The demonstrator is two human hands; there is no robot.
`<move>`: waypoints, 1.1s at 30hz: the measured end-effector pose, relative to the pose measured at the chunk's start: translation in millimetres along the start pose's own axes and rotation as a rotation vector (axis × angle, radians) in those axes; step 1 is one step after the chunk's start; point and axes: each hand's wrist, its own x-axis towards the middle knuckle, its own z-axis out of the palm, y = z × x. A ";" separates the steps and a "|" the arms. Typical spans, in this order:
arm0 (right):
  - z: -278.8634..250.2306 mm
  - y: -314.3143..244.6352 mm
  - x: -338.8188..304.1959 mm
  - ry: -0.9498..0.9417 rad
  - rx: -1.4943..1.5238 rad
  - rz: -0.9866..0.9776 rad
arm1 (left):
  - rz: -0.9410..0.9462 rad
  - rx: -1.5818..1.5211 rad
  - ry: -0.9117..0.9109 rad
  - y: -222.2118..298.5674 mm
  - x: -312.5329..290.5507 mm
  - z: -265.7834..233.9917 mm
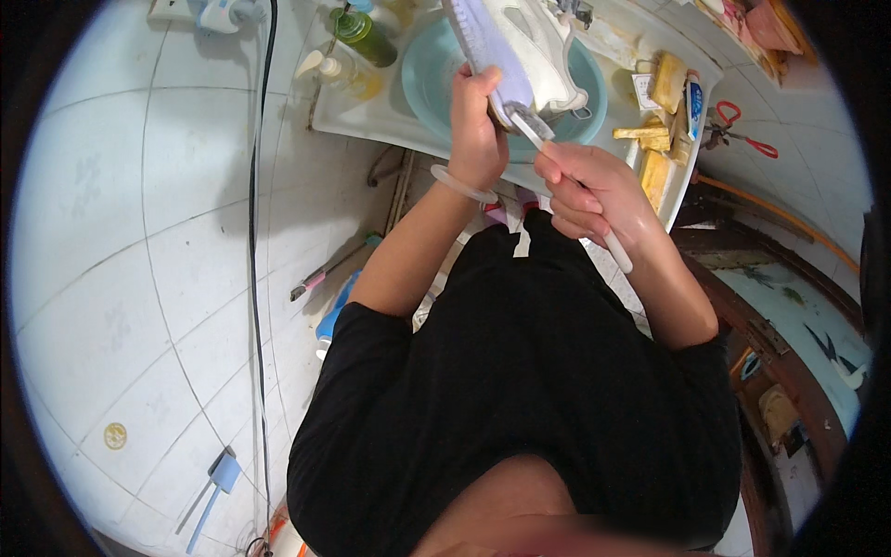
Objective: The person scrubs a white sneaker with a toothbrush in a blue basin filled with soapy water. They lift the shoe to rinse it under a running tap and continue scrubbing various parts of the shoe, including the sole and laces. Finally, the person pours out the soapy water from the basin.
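Note:
A white shoe (548, 65) with a lavender sole is tilted over a light-blue basin (429, 84). My left hand (478, 121) is closed round the edge of its sole, thumb on the lavender side. In my right hand (599, 190) is a brush with a slim white handle (619, 254), gripped in curled fingers. The brush's head touches the near end of the shoe, just beside my left hand. What the basin holds is mostly hidden by the shoe.
The basin sits in a white sink (353, 116). A green bottle (364, 35) and a pump bottle (343, 74) stand at its left. Yellow bar-like pieces (654, 176) and a tube (693, 102) lie along the right rim. Red-handled scissors (742, 130) hang beyond.

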 end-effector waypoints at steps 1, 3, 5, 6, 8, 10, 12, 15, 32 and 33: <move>0.0 0.3 -0.4 0.011 0.000 0.000 | 0.005 0.002 0.002 0.7 1.6 -1.2; -0.8 1.7 0.1 0.031 -0.001 -0.002 | 0.031 -0.003 0.024 3.3 2.9 -0.2; 3.1 2.3 7.5 0.007 0.000 0.006 | 0.031 -0.005 0.032 4.1 3.2 0.4; 4.5 2.4 10.1 -0.005 0.000 0.009 | 0.021 -0.004 0.030 3.4 2.4 -0.1; 1.7 3.0 8.6 -0.005 0.001 0.008 | 0.040 0.017 0.042 3.0 0.5 0.3; -0.5 3.9 6.2 0.000 0.009 0.015 | 0.090 0.052 0.069 1.6 -2.1 3.3; -1.4 4.9 4.9 0.009 0.024 0.030 | 0.054 0.022 0.058 5.1 -2.6 1.7; 3.7 6.3 13.5 0.000 0.015 -0.024 | 0.013 -0.006 0.031 3.9 -0.3 -0.4; -16.6 -5.8 8.8 0.032 0.012 -0.004 | -0.028 0.020 0.012 -0.3 5.6 -11.4; -17.4 -5.7 9.3 0.025 0.000 -0.016 | -0.034 0.028 0.009 0.2 4.1 -10.4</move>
